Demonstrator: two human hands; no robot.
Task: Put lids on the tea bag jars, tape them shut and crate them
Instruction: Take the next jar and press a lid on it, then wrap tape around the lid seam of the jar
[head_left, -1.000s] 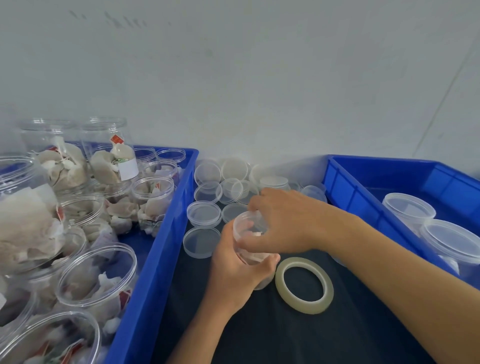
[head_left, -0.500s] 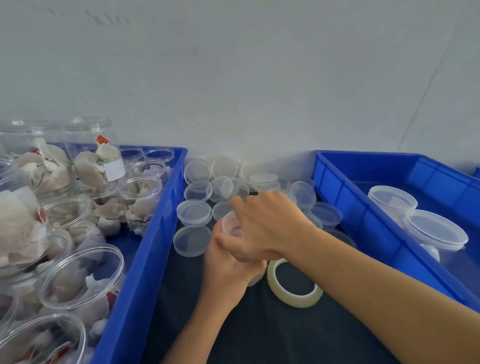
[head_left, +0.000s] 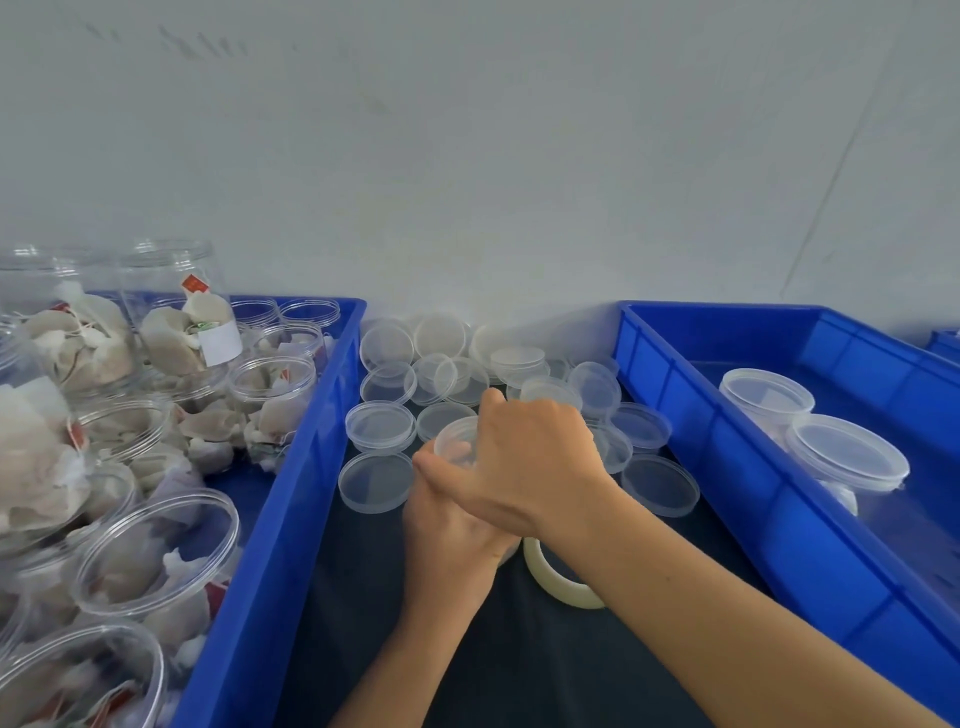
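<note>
Gripping the small clear plastic jar (head_left: 457, 441) from below, the left hand (head_left: 452, 525) curls round it while the right hand (head_left: 530, 457) clasps its lidded top; the pale tape roll (head_left: 558, 584) lies just beside the left hand's wrist.

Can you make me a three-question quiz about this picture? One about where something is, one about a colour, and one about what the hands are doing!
1. Where is the roll of tape?
A. on the dark mat, beside the hands
B. in the right crate
C. on a jar

2. What colour are the crates?
A. red
B. blue
C. green

3. What are the left hand and right hand doing?
A. resting flat
B. both holding one jar
C. pulling tape

Answers: 1 A, it lies on the mat under the right wrist. 2 B, both crates are bright blue. 3 B, both hands curl round the jar.
</note>
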